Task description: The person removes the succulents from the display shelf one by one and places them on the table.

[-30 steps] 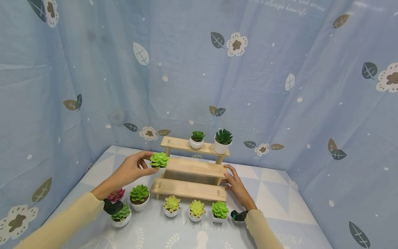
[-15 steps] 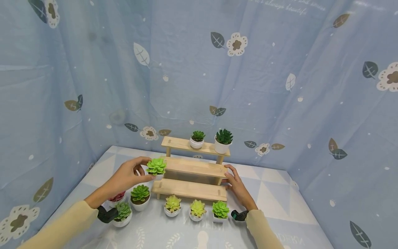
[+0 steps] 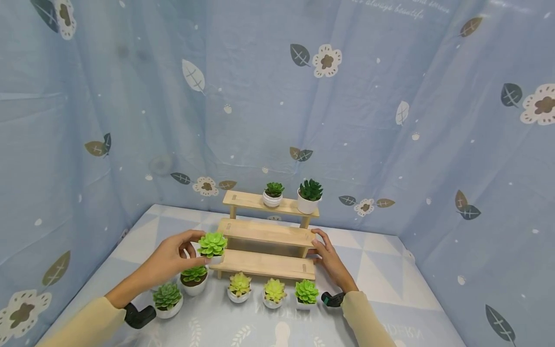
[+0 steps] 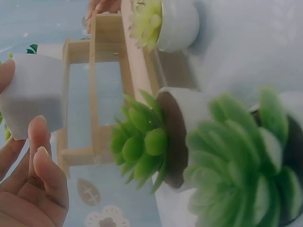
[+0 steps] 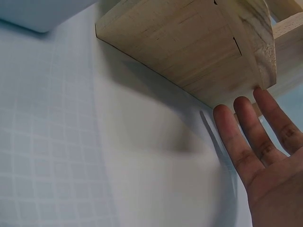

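Thumb and fingertips of my left hand [image 3: 171, 258] pinch the white pot of a bright green succulent [image 3: 212, 245], held upright off the left end of the wooden three-step stand [image 3: 260, 260]. In the left wrist view that white pot [image 4: 35, 92] is between the fingers of the left hand [image 4: 33, 189]. My right hand [image 3: 330, 262] touches the right end of the middle shelf [image 3: 269, 232]. The right wrist view shows several fingers of the right hand [image 5: 265, 156] nearly straight, one fingertip against the wood [image 5: 189, 47].
A small succulent [image 3: 273, 193] and a taller dark green one [image 3: 308, 196] stand on the top shelf. Before the stand are two yellow-green plants [image 3: 239, 287] [image 3: 274, 292] and a green one [image 3: 306, 294]. Two more [image 3: 193, 279] [image 3: 167, 300] sit near my left wrist.
My left hand has moved left and down, toward me, with the potted succulent, away from the middle shelf. The red plant has gone out of sight behind the left arm. The right hand has stayed put.
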Motion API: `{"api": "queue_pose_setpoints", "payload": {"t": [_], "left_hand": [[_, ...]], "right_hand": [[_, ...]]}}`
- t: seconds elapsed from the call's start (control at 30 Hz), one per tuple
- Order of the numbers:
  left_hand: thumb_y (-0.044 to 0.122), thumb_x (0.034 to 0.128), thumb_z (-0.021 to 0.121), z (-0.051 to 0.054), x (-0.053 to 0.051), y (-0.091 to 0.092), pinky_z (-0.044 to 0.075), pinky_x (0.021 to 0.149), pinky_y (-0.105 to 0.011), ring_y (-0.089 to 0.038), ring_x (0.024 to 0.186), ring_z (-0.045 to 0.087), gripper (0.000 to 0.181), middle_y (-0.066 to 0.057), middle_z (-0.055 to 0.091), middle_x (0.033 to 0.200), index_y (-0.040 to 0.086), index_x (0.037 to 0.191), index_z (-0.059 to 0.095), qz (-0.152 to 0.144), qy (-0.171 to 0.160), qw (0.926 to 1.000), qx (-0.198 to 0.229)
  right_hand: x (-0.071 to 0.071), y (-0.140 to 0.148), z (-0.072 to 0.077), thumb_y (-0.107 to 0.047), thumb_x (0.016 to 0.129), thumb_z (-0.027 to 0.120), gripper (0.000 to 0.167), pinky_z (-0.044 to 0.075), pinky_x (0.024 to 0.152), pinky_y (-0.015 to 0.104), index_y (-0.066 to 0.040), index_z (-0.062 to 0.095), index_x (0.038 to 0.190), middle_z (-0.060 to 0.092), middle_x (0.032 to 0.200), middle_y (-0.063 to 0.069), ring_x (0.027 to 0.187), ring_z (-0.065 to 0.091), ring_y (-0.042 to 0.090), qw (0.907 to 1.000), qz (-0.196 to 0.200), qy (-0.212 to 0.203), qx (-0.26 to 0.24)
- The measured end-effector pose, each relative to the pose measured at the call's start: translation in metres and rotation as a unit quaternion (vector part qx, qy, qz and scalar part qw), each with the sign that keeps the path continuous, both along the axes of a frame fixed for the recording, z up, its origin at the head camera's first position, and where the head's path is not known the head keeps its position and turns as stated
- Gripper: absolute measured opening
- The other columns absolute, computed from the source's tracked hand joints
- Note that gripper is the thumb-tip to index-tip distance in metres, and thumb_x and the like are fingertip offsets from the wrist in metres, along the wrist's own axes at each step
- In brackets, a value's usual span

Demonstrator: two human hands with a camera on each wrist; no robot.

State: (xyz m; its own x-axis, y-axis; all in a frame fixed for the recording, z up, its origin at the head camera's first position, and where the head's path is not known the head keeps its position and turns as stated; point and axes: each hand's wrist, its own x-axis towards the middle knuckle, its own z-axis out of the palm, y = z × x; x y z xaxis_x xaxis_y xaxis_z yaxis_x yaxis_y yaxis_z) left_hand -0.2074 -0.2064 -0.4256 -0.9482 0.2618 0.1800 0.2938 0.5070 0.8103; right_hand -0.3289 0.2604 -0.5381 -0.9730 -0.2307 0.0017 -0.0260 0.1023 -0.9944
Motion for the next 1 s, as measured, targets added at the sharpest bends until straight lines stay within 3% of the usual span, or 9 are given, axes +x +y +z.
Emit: {"api": "queue_pose_setpoints", "payload": {"t": [0.2, 0.43, 1.0], "left_hand": [[0.039, 0.0856, 0.086, -0.002, 0.007, 0.000, 0.050, 0.064, -0.032, -0.019, 0.079, 0.060, 0.075, -0.007, 0.061, 0.108, 0.005, 0.145, 0.054, 0.002, -0.004, 1.0000, 0.003], [0.039, 0.0843, 0.086, -0.006, 0.014, 0.001, 0.050, 0.066, -0.032, -0.021, 0.079, 0.060, 0.077, -0.005, 0.063, 0.100, 0.006, 0.145, 0.053, 0.007, -0.037, 0.9993, 0.004], [0.037, 0.0813, 0.089, -0.018, 0.029, -0.003, 0.048, 0.063, -0.031, -0.021, 0.075, 0.057, 0.078, -0.006, 0.063, 0.096, 0.005, 0.143, 0.055, 0.022, -0.073, 0.9971, 0.004]], "right_hand": [[0.000, 0.000, 0.000, -0.049, 0.106, 0.054, 0.051, 0.053, 0.088, 0.044, -0.034, 0.038, 0.152, 0.048, 0.145, 0.020, 0.119, 0.058, 0.036, 1.0000, 0.001, -0.001, -0.004], [-0.001, -0.001, -0.001, -0.050, 0.105, 0.056, 0.050, 0.053, 0.087, 0.043, -0.038, 0.040, 0.150, 0.051, 0.142, 0.019, 0.116, 0.059, 0.035, 1.0000, -0.006, -0.004, -0.004], [0.000, -0.002, -0.001, -0.051, 0.106, 0.052, 0.052, 0.053, 0.086, 0.042, -0.034, 0.037, 0.152, 0.050, 0.142, 0.019, 0.116, 0.058, 0.035, 1.0000, -0.008, 0.005, -0.002]]}}
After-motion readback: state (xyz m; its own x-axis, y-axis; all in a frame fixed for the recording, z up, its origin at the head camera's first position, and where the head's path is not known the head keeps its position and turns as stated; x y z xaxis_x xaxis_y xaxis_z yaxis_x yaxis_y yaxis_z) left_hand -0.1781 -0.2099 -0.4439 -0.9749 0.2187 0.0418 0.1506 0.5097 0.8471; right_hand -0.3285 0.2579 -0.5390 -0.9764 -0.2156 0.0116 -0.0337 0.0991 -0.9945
